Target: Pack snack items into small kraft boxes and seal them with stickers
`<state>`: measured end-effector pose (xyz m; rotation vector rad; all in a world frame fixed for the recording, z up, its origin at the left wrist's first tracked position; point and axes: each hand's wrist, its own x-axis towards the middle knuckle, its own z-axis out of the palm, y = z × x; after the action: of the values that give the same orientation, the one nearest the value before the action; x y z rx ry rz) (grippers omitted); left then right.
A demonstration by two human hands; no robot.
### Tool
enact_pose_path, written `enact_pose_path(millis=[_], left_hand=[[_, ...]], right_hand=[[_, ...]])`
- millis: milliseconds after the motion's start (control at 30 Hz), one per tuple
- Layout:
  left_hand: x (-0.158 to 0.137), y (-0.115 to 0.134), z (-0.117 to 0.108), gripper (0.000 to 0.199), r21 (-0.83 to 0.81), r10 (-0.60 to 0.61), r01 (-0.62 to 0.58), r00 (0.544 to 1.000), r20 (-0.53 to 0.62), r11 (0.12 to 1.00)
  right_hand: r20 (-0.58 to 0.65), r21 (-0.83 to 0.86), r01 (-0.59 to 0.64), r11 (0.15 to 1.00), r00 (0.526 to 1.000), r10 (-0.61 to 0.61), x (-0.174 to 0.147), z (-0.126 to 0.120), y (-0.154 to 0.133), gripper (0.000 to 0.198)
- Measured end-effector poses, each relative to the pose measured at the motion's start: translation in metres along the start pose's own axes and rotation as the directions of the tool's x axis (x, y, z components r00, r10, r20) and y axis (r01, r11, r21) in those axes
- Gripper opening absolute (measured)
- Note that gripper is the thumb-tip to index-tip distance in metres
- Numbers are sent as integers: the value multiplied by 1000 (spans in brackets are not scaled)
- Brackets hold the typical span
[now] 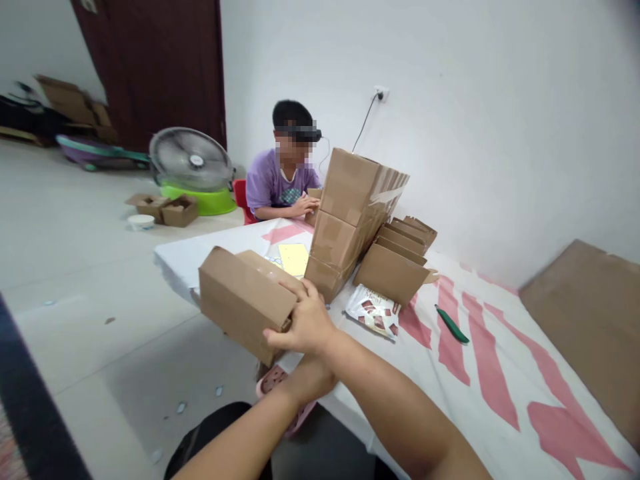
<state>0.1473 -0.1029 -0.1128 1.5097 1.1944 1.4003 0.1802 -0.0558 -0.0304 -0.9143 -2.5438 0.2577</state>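
A brown cardboard box (pixel 245 297) is tilted at the near left edge of the table, partly out over the floor. My right hand (pixel 307 320) is closed on its right end, thumb low on the end and fingers over the top. From the lower left my left forearm (pixel 260 423) passes beneath my right wrist. My left hand is hidden there, so its fingers and any grip cannot be made out. Just beyond my right hand is a tall stack of taped cardboard boxes (pixel 345 190). A white and brown packet (pixel 373 311) lies to the right.
Open cardboard boxes (pixel 390 267) stand beside the stack. A green cutter-like tool (pixel 452 325) lies on the white-and-pink tablecloth (pixel 485 413). Across the table sits a person (pixel 285 173), hands on cardboard. A large cardboard sheet (pixel 590 327) leans at right; a fan (pixel 193 160) stands behind.
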Motion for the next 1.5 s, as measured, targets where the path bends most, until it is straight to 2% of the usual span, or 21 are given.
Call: enact_pose_path(millis=[33,67,133,167,233,267,333,400,433,500,567,667,833,967,1067,1133,1200,1233,1300,1367,1500], left_hand=[[-7,9,-1,34,50,93,-100,989,117,994],[-15,17,-2,31,95,208,-241,940,271,966],[-33,31,-5,28,134,369,-511,755,542,849],[-43,35,-7,31,134,418,-611,668,616,780],[-63,37,-13,32,117,541,-754,561,627,646],[-70,36,-17,32,132,619,-809,532,578,572],[-78,33,-26,35,261,745,-842,539,394,471],[-73,31,-33,41,430,788,-774,583,198,464],[-66,31,-35,44,483,792,-742,593,149,465],[-51,33,-34,45,510,786,-746,586,196,429],[-37,37,-27,45,471,744,-793,570,348,387],[-27,47,-11,44,420,696,-825,553,459,378],[-8,74,8,29,341,711,-827,560,425,448],[16,92,11,14,191,654,-788,598,463,585],[26,86,15,16,70,601,-702,652,462,708],[27,73,19,21,-70,558,-591,709,431,804],[26,61,23,23,-195,498,-462,753,430,865],[25,57,24,22,-232,475,-415,760,444,880],[26,53,24,21,-264,463,-380,749,475,886],[27,54,22,22,-276,481,-395,733,480,876],[32,58,19,25,-258,525,-461,684,507,849]], right_hand=[[7,7,12,1000,1000,-12,-9,-7,4,59],[9,18,24,1000,1000,-24,-19,-14,8,65],[-4,48,25,999,1000,-24,-44,-28,16,84],[-12,61,12,998,1000,-11,-58,-35,21,92],[-12,69,-14,998,1000,15,-91,-50,31,100],[-5,64,-15,998,1000,15,-109,-58,35,98],[10,64,2,998,1000,-3,-148,-73,44,94],[18,89,-11,996,1000,10,-188,-87,50,94],[24,105,-45,993,999,43,-207,-94,52,95],[33,110,-154,982,988,152,-243,-106,52,94],[33,83,-264,961,964,262,-272,-114,50,93],[-1,45,-334,942,943,334,-297,-120,47,93],[-78,74,-293,953,951,299,-304,-117,49,98],[-131,134,-300,945,939,317,-306,-112,54,114],[-154,186,-291,938,935,321,-309,-109,57,117],[-170,214,-293,932,928,331,-310,-107,57,116],[-173,178,-285,942,933,315,-308,-107,57,108],[-174,142,-270,952,940,293,-308,-107,57,101],[-169,76,-231,970,956,241,-306,-109,57,90],[-148,63,-202,977,966,210,-304,-115,59,90],[-38,251,-201,947,975,217,-299,-137,74,84]])
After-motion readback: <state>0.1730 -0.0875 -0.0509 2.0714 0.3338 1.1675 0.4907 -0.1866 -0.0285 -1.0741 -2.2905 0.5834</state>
